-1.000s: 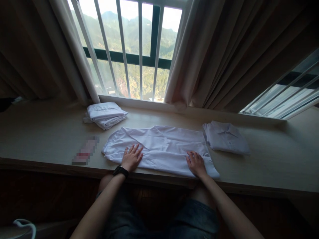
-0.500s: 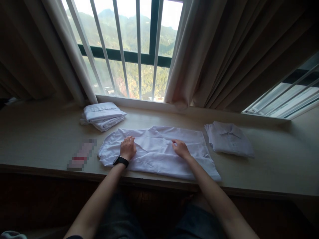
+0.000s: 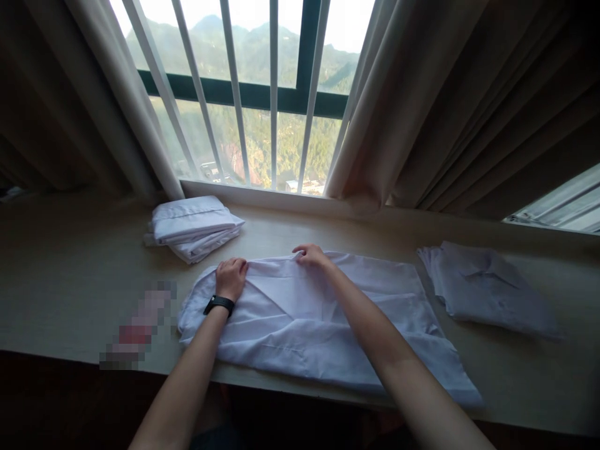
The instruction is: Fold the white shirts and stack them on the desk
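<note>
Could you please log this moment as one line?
left hand: gripping white shirt far edge | right hand: same edge | folded stack: far left

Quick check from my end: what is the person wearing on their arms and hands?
Both forearms are bare, with no sleeves showing. The left hand has a black band at the wrist, like a watch or tracker. The right hand has no glove, ring or band visible.
</note>
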Available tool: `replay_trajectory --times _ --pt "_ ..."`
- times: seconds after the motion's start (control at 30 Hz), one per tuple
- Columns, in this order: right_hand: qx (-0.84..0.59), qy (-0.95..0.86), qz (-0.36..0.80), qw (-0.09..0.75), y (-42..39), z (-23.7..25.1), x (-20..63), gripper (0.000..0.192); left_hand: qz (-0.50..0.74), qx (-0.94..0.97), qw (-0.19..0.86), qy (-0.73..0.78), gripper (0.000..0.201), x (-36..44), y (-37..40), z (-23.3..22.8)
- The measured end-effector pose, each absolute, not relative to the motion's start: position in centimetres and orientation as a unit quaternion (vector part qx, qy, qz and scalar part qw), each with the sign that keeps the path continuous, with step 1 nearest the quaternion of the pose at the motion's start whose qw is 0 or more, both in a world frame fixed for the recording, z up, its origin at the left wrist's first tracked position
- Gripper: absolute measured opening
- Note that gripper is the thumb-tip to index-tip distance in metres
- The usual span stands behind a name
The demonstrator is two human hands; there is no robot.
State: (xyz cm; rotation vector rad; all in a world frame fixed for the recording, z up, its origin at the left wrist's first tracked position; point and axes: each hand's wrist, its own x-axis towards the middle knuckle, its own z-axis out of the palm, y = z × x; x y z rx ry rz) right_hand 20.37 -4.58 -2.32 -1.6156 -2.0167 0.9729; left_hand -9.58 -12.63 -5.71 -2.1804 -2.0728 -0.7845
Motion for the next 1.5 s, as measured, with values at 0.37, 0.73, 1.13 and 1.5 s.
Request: replay_trajectory --times 0.37,0.73,1.13,1.5 --pt "-0.625 -0.644 0.265 0.352 -2.8 -5.8 19.1 0.044 -0.327 -0.629 0.049 -0.704 0.036 -9.3 -12.8 -5.2" --pt "-0.523 -0.832 0.053 0.176 -16.8 -4.2 23.7 0.050 -0.190 -0.812 0.006 -0.551 0.044 -8.0 -13.8 -4.7" --pt "-0.708 -0.678 -0.001 0.198 -22.4 -5.2 30.1 0.040 -0.235 -0.788 0.070 -0.565 0.052 -7.8 -13.8 -4.0" --pt "-0.738 -0.642 0.086 0.187 -25.1 -4.6 37.4 0.023 -0.143 -0.909 0.037 -0.389 0.035 -8.2 -13.7 -1.9"
